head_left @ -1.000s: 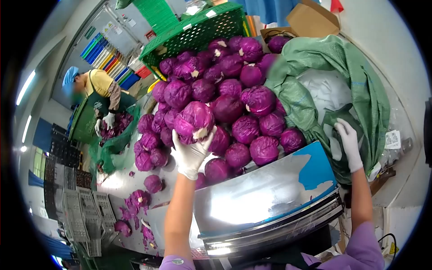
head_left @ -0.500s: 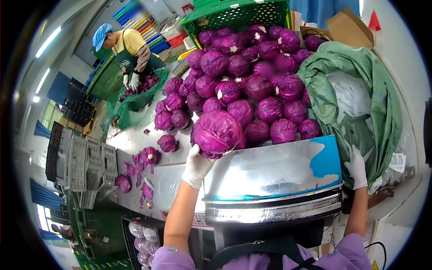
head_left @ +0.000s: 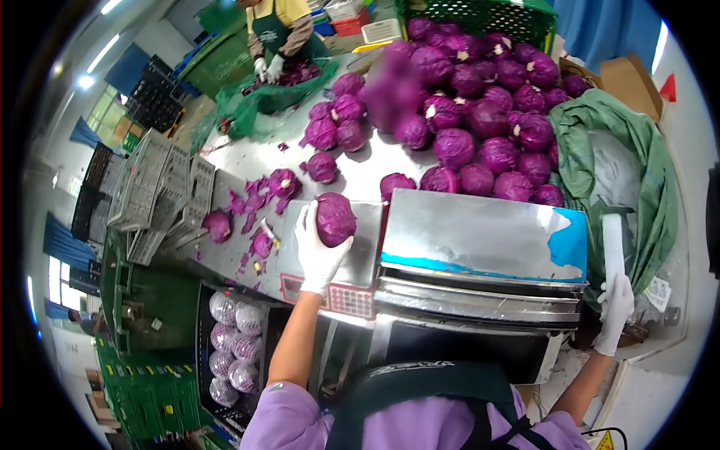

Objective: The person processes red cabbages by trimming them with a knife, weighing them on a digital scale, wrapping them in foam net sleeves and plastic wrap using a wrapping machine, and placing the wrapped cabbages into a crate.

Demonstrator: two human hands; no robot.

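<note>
My left hand (head_left: 321,251), in a white glove, is closed around the side of a red cabbage (head_left: 335,220). The cabbage sits over the metal plate of a weighing scale (head_left: 364,251); I cannot tell whether it touches the plate. The scale's keypad (head_left: 350,301) faces me. On the far right, my gloved right hand (head_left: 617,311) grips the lower end of a long white strip (head_left: 613,247), which stands up in front of a green woven sack (head_left: 574,150). A steel wrapping machine (head_left: 480,236) lies between my hands.
Red cabbages (head_left: 487,118) are heaped before a tipped green crate (head_left: 480,11). Trimmed leaves (head_left: 255,199) lie left of the scale. Netted cabbages (head_left: 246,347) fill a black crate at lower left. A co-worker (head_left: 285,34) handles leaves in green netting (head_left: 262,105).
My left hand has brought the cabbage down from the pile's edge to over the scale. At the sack, my right hand has come back toward me and now holds the white strip. The view has shifted.
</note>
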